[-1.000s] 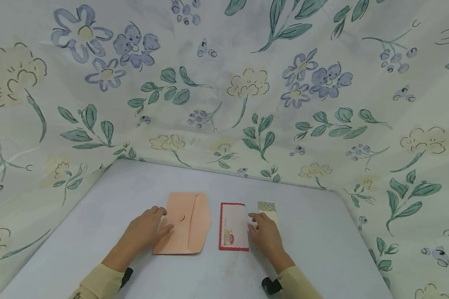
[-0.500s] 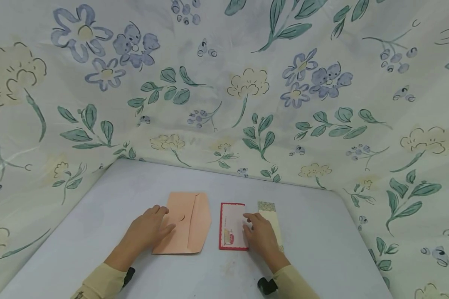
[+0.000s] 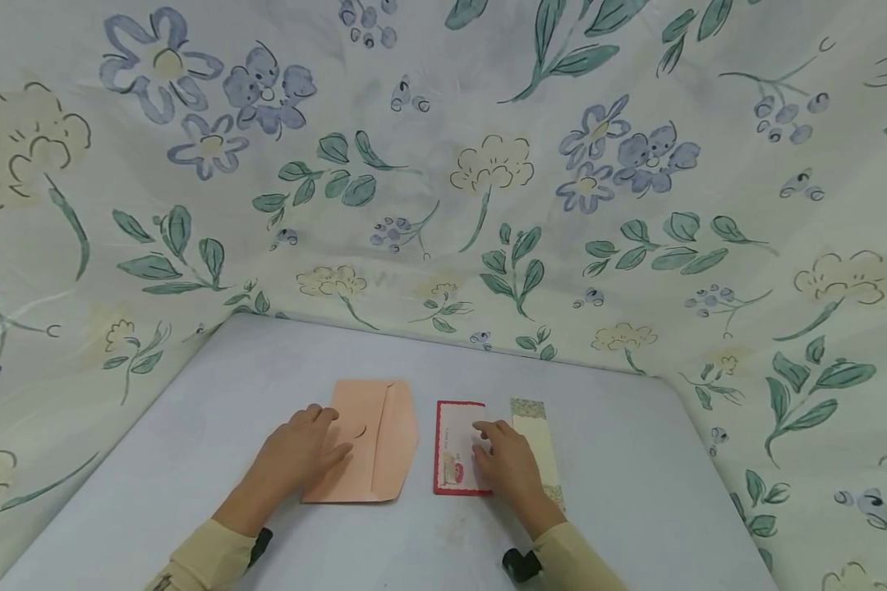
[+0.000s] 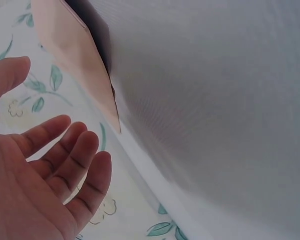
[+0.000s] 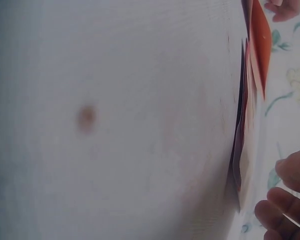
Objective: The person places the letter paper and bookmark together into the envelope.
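Your left hand point(image 3: 296, 453) and right hand point(image 3: 515, 469) hover apart, relaxed. They partly hide the peach envelope point(image 3: 384, 443) and red-bordered card point(image 3: 455, 439).

Left hand point(image 3: 300, 451) and right hand point(image 3: 510, 461) seemingly hover, fingers point(image 4: 87, 150) loosely bent.

This is a screened-in counter spot; the room beyond is hidden, so whether it belongs to a home, office or studio cannot be told. Round the plain white counter point(image 3: 636, 484), a pale covering point(image 3: 421, 205) printed with flowers and leaves rises beyond the far edge and turns at both far corners.
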